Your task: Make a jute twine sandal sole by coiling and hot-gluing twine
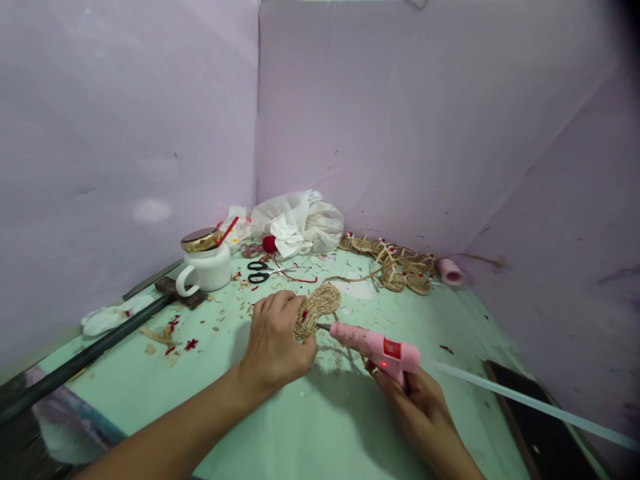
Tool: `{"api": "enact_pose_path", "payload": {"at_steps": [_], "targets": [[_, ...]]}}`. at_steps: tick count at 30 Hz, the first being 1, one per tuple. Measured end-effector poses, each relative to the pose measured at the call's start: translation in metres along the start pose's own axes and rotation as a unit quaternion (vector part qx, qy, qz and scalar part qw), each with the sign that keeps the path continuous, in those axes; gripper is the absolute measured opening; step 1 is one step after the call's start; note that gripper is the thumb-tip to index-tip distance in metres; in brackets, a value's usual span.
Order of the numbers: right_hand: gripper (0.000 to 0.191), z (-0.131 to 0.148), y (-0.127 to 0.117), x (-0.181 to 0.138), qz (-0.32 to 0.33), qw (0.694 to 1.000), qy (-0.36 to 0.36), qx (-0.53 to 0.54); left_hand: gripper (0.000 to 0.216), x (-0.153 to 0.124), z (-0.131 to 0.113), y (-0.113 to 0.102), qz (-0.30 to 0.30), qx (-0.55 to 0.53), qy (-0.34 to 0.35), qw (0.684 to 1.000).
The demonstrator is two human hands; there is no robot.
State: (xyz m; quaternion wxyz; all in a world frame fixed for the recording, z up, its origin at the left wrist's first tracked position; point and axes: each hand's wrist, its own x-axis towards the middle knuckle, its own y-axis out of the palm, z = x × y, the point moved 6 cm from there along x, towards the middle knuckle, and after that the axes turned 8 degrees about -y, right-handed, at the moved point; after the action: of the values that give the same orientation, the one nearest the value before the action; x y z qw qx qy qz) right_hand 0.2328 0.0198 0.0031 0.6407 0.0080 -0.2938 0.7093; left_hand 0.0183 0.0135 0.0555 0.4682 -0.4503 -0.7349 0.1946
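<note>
My left hand [280, 337] grips a coiled straw-rope sole shape [323, 303], tan and braided, with a small red mark near its lower end. In my right hand [417, 403] is a pink glue gun [373, 343], its red light lit and a long clear glue stick [530, 400] trailing out of the back to the right. The gun's metal nozzle points left, at the lower edge of the straw piece; whether it touches cannot be made out. A loose strand of straw rope hangs beneath the piece.
Behind lie black scissors [260, 272], a white mug [213, 267] with a gold lid, a white plastic bag [320, 220] and finished-looking straw pieces [400, 267]. A hammer [170, 293] rests at left, a pink spool [450, 272] and dark tray-like object [540, 420] at right.
</note>
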Motion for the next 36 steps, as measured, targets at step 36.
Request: {"api": "enact_pose_path", "payload": {"at_steps": [36], "targets": [[0.031, -0.0004, 0.0016, -0.0001, -0.005, 1.000, 0.014, 0.025, 0.035, 0.0013, 0.0018, 0.0016, 0.033, -0.007, -0.027, 0.999]]}}
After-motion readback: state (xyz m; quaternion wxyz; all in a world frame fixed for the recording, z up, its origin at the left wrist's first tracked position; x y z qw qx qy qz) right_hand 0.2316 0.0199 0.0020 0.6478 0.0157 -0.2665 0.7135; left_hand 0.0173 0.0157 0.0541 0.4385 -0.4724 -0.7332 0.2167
